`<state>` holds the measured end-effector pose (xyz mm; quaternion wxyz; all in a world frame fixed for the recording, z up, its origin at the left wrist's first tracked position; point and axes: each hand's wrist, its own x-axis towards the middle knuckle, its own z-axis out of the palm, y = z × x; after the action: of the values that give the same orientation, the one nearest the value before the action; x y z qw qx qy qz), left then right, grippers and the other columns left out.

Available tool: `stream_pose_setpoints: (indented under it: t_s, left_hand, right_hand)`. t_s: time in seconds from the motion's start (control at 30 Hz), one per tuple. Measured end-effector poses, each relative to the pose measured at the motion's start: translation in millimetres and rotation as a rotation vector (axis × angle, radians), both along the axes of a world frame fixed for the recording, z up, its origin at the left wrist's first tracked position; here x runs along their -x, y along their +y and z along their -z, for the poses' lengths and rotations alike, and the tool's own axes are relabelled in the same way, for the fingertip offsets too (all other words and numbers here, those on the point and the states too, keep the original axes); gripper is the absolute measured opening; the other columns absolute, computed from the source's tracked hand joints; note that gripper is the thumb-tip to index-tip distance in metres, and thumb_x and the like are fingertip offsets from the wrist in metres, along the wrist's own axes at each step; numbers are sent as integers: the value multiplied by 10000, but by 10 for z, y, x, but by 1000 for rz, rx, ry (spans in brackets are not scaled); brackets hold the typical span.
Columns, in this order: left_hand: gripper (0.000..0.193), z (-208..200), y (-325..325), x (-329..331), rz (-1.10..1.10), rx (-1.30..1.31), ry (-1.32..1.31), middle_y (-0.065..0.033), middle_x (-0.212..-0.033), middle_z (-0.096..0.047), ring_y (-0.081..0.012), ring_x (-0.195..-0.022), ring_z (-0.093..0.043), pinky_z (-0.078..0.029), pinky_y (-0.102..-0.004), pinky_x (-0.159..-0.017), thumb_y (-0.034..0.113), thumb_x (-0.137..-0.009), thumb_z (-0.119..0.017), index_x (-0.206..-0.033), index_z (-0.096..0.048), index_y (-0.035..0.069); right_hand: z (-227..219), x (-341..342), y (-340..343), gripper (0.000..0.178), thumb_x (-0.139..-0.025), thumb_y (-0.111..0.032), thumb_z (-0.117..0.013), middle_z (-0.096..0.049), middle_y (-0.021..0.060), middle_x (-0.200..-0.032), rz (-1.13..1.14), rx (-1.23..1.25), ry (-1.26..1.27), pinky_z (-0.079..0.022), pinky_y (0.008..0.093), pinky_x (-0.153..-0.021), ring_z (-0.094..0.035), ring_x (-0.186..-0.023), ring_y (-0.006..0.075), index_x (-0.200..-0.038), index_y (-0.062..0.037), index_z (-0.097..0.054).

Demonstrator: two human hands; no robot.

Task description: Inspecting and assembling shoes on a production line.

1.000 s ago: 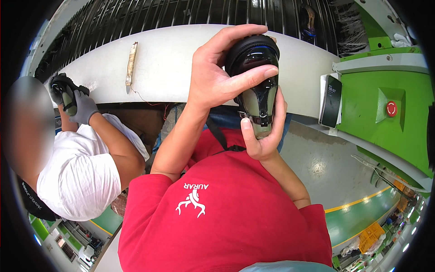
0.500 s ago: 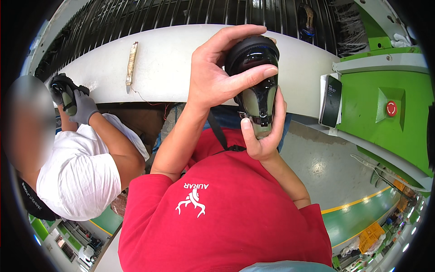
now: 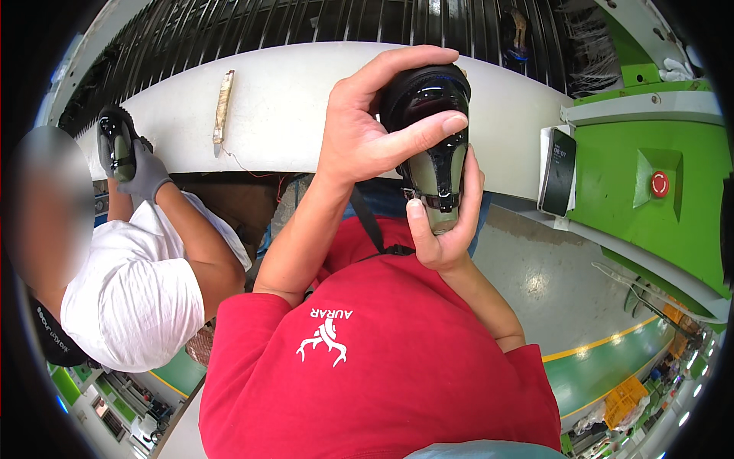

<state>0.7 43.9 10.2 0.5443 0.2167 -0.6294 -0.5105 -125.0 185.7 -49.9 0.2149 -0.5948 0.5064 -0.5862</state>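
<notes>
Above the near edge of the white table I hold a glossy black strapped shoe with a greenish last inside it, its toe pointing away from me. My left hand is wrapped round the toe end, thumb across the shiny upper and fingers over the far rim. At the heel end, my right hand grips from below, its thumb beside the thin buckled ankle strap. The sole is mostly hidden from this side.
A knife with a wrapped handle lies on the white table. Beyond runs a dark slatted conveyor. At left a gloved co-worker holds a similar black shoe. A phone leans on the green machine with a red button.
My shoe has tipped slightly, so less of its ridged sole edge shows at the toe; both hands keep their hold. The co-worker has turned the other shoe more upright.
</notes>
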Motion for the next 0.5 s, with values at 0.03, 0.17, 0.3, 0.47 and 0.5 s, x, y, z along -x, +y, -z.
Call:
stream_pose_setpoints:
  t_s: [0.03, 0.17, 0.3, 0.47, 0.5]
  left_hand:
    - [586, -10, 3, 2, -9, 5, -11, -107, -1177, -785, -175, -1047, -778, -635, -319, -955, 94, -857, -936, -1389, -708, 0]
    - [609, -29, 3, -16, -1, 25, -61, -210, -1218, -796, -235, -1122, -782, -637, -363, -1000, 43, -863, -904, -1416, -661, -39]
    - [622, -64, 27, -3, -53, 1, -49, -97, -1133, -798, -163, -1023, -775, -630, -311, -939, 105, -868, -933, -1432, -687, 17]
    - [586, -69, 70, 37, -74, -36, 26, -76, -1095, -806, -140, -992, -768, -615, -295, -906, 119, -913, -902, -1458, -695, 57]
    - [558, -77, 59, 31, -97, 18, -31, -74, -1101, -807, -135, -987, -766, -614, -294, -901, 122, -924, -892, -1447, -707, 64]
  right_hand:
    - [2, -5, 1, 870, -947, -165, -734, -513, 242, -1346, 0, 1, 1, -515, 400, -984, -586, -1158, 303, -1633, 160, -309]
    - [-26, -11, -4, 867, -946, -160, -734, -513, 246, -1346, -6, -16, -34, -516, 404, -986, -585, -1163, 308, -1632, 161, -312]
    - [-60, -10, -34, 871, -940, -151, -737, -512, 246, -1348, 5, 36, 39, -516, 404, -987, -586, -1164, 310, -1634, 159, -312]
    - [-124, -21, -33, 875, -932, -141, -741, -518, 244, -1342, 11, 24, 4, -521, 396, -977, -590, -1156, 306, -1635, 157, -315]
    - [-127, -20, -31, 876, -929, -139, -741, -522, 243, -1338, 9, 18, -20, -523, 393, -973, -593, -1150, 304, -1636, 156, -316]
